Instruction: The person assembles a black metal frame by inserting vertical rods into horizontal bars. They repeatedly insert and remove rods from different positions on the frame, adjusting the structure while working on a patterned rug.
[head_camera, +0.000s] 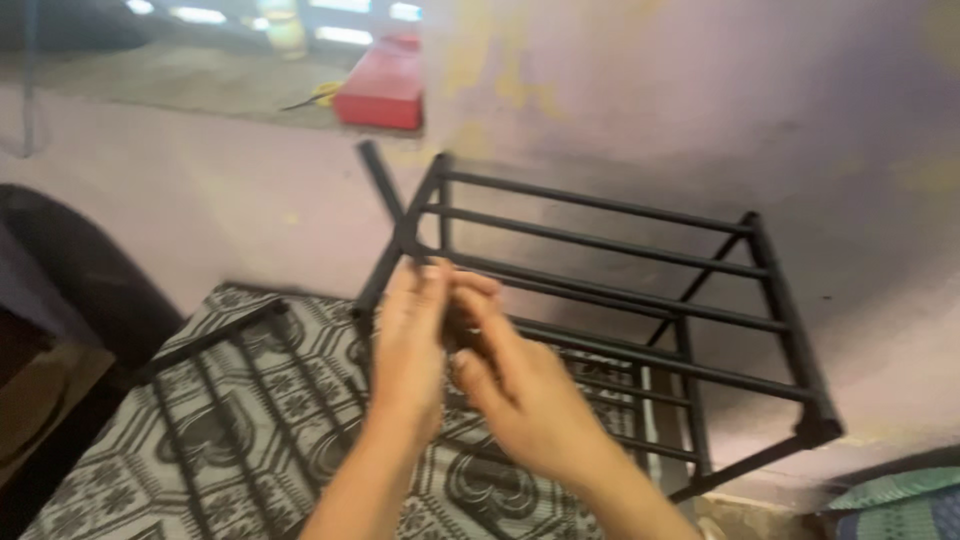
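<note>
A black metal rack (620, 300) with several horizontal bars stands against the pinkish wall, its crossed side legs at the left end. My left hand (412, 340) and my right hand (510, 385) are raised together in front of the rack's left side, fingers bunched and touching near one of the bars. Motion blur hides whether either hand holds a small part. A second black rack panel (215, 385) lies flat on the patterned mat (110, 470) to the left of my arms.
A red box (383, 88) sits on a ledge at the top. A dark rounded object (70, 280) is at the left. Folded green and blue cloth (895, 500) lies at the bottom right corner.
</note>
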